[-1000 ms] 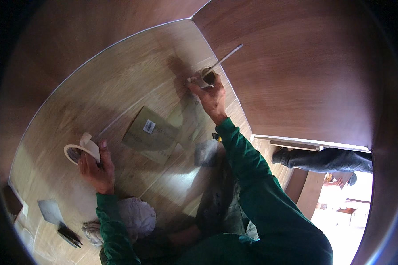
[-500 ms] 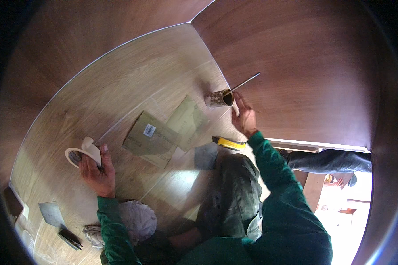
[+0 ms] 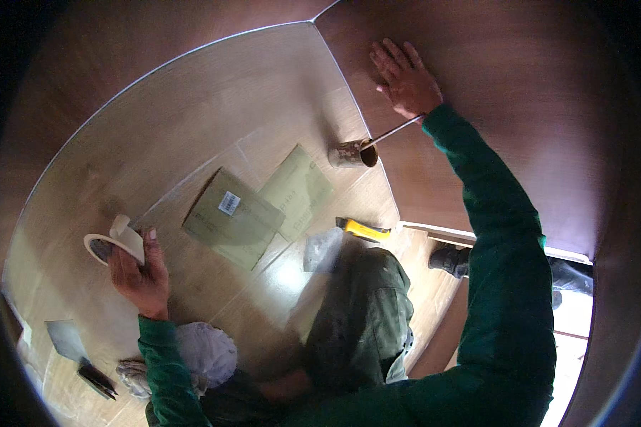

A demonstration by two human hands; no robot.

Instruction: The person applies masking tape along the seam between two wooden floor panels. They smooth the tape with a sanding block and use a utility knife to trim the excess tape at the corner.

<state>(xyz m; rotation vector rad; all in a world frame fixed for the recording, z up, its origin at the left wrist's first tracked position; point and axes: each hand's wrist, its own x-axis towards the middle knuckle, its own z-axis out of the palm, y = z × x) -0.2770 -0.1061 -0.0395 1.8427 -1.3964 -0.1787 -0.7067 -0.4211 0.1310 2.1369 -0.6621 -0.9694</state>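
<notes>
My left hand (image 3: 141, 279) is closed around a roll of pale masking tape (image 3: 137, 245), whose loose end curls up at the top. My right hand (image 3: 410, 84) lies flat with fingers spread against the dark brown wood panel (image 3: 491, 64). Below that wrist stands a stained cylindrical can (image 3: 347, 154) with a thin rod (image 3: 395, 132) leaning out of its mouth toward my sleeve. Between my hands, two olive sheets that look like sandpaper (image 3: 228, 228) overlap on the wood floor (image 3: 192, 121).
A yellow-and-black tool (image 3: 363, 229) and a grey square sheet (image 3: 322, 249) lie by my knee. Whitish cloth (image 3: 206, 356) bunches beside my left forearm, near a putty-knife-like blade (image 3: 65, 340) and a dark slim item (image 3: 97, 381). Another person's shoe (image 3: 449, 260) shows at the right opening.
My right hand has moved from beside the can up onto the brown panel, its arm stretching further forward. The left hand still holds the tape; the view has shifted slightly.
</notes>
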